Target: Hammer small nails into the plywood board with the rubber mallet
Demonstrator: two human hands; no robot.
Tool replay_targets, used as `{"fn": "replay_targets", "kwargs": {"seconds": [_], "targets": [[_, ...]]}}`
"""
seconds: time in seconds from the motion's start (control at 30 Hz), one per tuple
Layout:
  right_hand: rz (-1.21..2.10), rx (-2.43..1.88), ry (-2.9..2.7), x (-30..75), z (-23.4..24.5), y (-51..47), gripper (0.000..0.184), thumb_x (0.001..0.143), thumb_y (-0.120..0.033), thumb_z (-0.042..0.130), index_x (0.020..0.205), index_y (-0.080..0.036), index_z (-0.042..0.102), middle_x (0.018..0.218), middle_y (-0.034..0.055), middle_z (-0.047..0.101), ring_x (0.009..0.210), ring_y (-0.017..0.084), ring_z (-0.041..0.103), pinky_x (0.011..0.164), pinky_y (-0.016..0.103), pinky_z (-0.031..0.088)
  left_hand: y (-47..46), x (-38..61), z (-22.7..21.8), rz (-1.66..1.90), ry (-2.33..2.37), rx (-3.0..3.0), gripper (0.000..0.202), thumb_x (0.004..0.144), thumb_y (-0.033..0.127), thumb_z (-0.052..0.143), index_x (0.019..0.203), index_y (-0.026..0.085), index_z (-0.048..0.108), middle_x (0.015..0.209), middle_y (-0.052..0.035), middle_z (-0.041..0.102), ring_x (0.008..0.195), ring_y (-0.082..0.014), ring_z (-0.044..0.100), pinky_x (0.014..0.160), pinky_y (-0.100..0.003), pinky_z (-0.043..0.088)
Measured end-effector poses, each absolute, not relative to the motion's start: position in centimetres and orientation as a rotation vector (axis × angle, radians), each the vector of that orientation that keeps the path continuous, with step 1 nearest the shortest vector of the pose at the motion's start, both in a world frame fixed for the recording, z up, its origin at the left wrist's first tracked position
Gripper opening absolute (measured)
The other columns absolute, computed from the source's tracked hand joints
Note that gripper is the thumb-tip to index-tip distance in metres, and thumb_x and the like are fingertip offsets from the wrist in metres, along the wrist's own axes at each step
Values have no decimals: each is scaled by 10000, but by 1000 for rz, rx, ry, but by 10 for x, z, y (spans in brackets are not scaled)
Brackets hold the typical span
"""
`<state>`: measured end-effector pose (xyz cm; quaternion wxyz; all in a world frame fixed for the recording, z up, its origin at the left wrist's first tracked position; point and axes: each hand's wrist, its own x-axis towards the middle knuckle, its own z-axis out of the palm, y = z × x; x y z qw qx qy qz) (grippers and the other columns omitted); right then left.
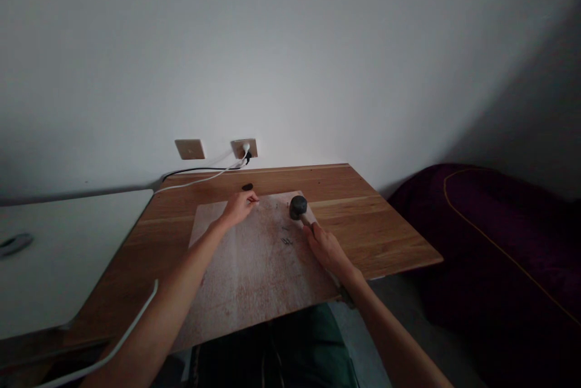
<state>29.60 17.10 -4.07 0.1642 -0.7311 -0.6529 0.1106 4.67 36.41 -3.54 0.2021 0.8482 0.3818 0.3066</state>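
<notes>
My right hand (327,249) is wrapped round the handle of a rubber mallet (298,207), whose dark head is raised just over the board's far right part. At the far edge of the pale, worn board (245,273), my left hand (239,207) has its thumb and fingers pinched together. Whatever is between those fingertips is too small to make out. Several small nails (287,241) lie loose on the board, left of my right hand. Thin nails (276,206) also show near the far edge, between my left hand and the mallet head.
The board lies on a wooden table (363,218) against the wall. A small dark object (247,186) sits behind my left hand. Cables run from a wall socket (244,147) along the table's back. At left is a white tabletop (59,261); a purple beanbag-like form (476,243) is at right.
</notes>
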Motion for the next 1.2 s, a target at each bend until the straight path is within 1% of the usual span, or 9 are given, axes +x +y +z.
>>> {"fn": "replay_targets", "kwargs": {"seconds": [0.13, 0.33, 0.5, 0.67, 0.83, 1.0, 1.1, 1.2], "targets": [[329, -2088, -1872, 295, -37, 169, 373, 1077, -352, 305, 1111, -181, 635, 906, 121, 750, 869, 271, 725, 671, 283, 419, 359, 46, -47, 908, 1055, 2345, 68, 819, 132, 702, 791, 194, 710, 837, -27, 782, 804, -184, 722, 764, -266, 512], [336, -2110, -1840, 294, -34, 169, 338, 1078, -375, 349, 1096, -170, 617, 929, 129, 754, 860, 261, 724, 668, 271, 401, 354, 45, -58, 969, 1057, 2332, 88, 845, 139, 682, 783, 199, 697, 829, -26, 780, 778, -173, 712, 714, -246, 500], [332, -2160, -1827, 291, -33, 169, 283, 1081, -342, 367, 1059, -179, 597, 960, 125, 762, 864, 250, 731, 656, 265, 375, 351, 45, -58, 998, 1042, 2347, 104, 843, 116, 669, 771, 190, 685, 818, -31, 774, 765, -173, 703, 736, -258, 512], [336, -2135, -1828, 289, -30, 167, 263, 1086, -308, 350, 1050, -166, 568, 928, 136, 763, 871, 262, 735, 637, 279, 336, 349, 45, -58, 982, 1043, 2372, 111, 852, 108, 664, 787, 195, 689, 826, -31, 773, 775, -179, 702, 766, -280, 520], [379, -2142, -1809, 288, -27, 166, 280, 1088, -327, 342, 1026, -179, 572, 920, 126, 765, 853, 254, 735, 629, 280, 328, 347, 44, -56, 949, 1082, 2400, 107, 863, 117, 663, 801, 201, 690, 832, -35, 766, 788, -189, 705, 766, -287, 514], [339, -2114, -1830, 288, -29, 166, 300, 1081, -316, 325, 1041, -174, 586, 913, 127, 756, 850, 258, 728, 645, 282, 357, 341, 44, -50, 911, 1117, 2450, 123, 857, 104, 659, 818, 218, 680, 887, -44, 760, 875, -214, 702, 810, -305, 501], [303, -2096, -1845, 289, -32, 165, 320, 1075, -337, 321, 1052, -175, 596, 869, 114, 745, 812, 260, 720, 631, 283, 357, 339, 43, -47, 890, 1127, 2472, 135, 859, 97, 650, 827, 227, 672, 890, -37, 753, 877, -211, 697, 814, -305, 498], [307, -2099, -1854, 290, -34, 166, 343, 1077, -343, 302, 1064, -159, 591, 851, 122, 744, 787, 263, 717, 618, 289, 353, 338, 44, -45, 877, 1129, 2489, 146, 854, 86, 645, 821, 227, 660, 878, -33, 745, 873, -211, 692, 813, -307, 497]]}}
